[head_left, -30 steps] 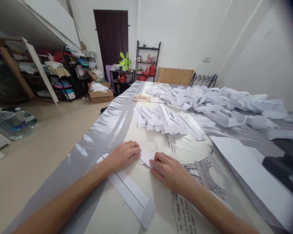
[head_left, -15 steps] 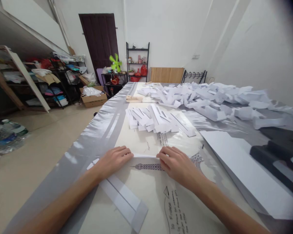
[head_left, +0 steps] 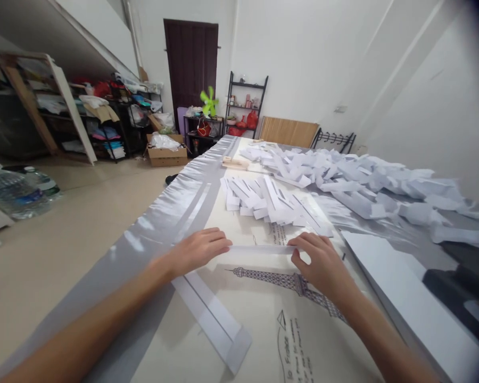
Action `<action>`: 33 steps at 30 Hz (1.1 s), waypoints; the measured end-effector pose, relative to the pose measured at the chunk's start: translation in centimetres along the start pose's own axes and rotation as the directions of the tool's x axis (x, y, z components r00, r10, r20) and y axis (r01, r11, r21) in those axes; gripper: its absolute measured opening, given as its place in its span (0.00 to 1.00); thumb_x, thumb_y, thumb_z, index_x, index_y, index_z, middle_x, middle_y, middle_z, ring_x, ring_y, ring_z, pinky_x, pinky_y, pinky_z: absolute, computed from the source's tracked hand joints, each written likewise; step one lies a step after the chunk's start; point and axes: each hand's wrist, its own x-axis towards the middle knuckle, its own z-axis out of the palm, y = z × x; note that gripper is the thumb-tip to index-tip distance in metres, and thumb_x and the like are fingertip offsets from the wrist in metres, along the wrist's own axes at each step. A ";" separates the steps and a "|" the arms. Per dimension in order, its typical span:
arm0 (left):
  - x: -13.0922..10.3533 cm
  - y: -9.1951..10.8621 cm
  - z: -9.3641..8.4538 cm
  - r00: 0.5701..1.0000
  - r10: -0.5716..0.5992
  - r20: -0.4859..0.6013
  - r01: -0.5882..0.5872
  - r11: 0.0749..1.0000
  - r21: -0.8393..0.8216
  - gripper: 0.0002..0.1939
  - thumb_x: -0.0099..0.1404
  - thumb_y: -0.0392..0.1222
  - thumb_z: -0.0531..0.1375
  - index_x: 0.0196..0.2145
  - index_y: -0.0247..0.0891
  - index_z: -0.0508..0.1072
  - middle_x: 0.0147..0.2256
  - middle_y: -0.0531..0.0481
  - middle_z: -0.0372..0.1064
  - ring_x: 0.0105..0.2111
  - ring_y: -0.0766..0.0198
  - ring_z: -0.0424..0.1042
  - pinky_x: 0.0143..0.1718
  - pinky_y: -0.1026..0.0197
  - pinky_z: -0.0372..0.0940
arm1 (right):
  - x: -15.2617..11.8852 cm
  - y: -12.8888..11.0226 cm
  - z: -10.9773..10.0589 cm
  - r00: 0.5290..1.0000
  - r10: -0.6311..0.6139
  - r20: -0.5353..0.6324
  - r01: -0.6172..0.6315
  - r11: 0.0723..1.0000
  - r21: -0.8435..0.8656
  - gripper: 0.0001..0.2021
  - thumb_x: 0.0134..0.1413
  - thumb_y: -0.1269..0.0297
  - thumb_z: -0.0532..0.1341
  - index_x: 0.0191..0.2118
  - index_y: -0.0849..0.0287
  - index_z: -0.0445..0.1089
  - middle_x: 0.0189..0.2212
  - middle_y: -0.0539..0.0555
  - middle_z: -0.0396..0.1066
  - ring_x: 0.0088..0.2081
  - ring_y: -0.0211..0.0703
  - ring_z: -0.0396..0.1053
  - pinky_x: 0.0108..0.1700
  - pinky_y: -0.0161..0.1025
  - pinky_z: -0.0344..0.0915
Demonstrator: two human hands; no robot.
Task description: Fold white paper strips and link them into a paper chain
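Observation:
A narrow folded strip of white paper (head_left: 261, 249) spans the gap between my two hands, just above the printed cover. My left hand (head_left: 201, 249) has its fingers pressed together on the strip's left end. At the right end, my right hand (head_left: 317, 259) pinches the strip between thumb and fingers. Below my left hand lies a folded paper piece (head_left: 213, 319) with a lengthwise seam and a folded end. Beyond my hands is a pile of similar folded paper pieces (head_left: 269, 199).
A large heap of white folded paper (head_left: 355, 173) covers the far right of the table. A stack of flat white sheets (head_left: 407, 298) lies at the right, beside a dark object (head_left: 459, 287). A wooden piece (head_left: 237, 162) rests farther back. Water bottles (head_left: 19, 189) stand on the floor at left.
My right hand has moved right and up, away from my left hand, and more of the strip shows between them. The camera view has turned a little to the left.

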 end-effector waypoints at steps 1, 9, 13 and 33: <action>0.0 0.1 -0.1 1.000 0.002 -0.002 -0.002 1.000 0.020 0.16 0.79 0.39 0.46 0.45 0.36 0.73 0.38 0.45 0.72 0.39 0.61 0.71 0.42 0.60 0.67 | 0.0 0.0 0.1 1.000 0.002 0.007 -0.002 1.000 0.001 0.12 0.60 0.77 0.51 0.40 0.58 0.70 0.36 0.56 0.74 0.40 0.48 0.71 0.46 0.48 0.61; -0.6 -1.3 -0.9 0.999 0.029 -0.034 -0.028 0.999 0.040 0.13 0.78 0.35 0.46 0.47 0.35 0.70 0.41 0.43 0.71 0.43 0.58 0.70 0.46 0.57 0.66 | -0.1 2.1 -0.2 0.996 0.058 0.064 -0.055 0.998 -0.040 0.08 0.61 0.68 0.54 0.37 0.57 0.71 0.35 0.56 0.75 0.39 0.52 0.71 0.41 0.47 0.62; -0.8 -2.2 -0.9 0.997 0.047 -0.068 -0.044 0.998 0.046 0.12 0.78 0.37 0.47 0.46 0.34 0.70 0.39 0.43 0.71 0.42 0.58 0.71 0.44 0.58 0.66 | -0.4 3.7 -0.3 0.992 0.090 0.086 -0.089 0.996 -0.020 0.07 0.61 0.63 0.56 0.36 0.56 0.71 0.34 0.56 0.76 0.38 0.52 0.71 0.43 0.50 0.62; -1.0 -3.8 -2.1 0.906 -0.385 0.179 0.414 0.710 -0.570 0.13 0.67 0.50 0.62 0.39 0.37 0.77 0.35 0.50 0.75 0.35 0.63 0.72 0.38 0.63 0.66 | -0.8 5.0 -3.2 0.809 0.584 0.061 -0.489 0.612 0.622 0.21 0.41 0.48 0.75 0.38 0.56 0.79 0.29 0.53 0.76 0.31 0.44 0.71 0.35 0.40 0.68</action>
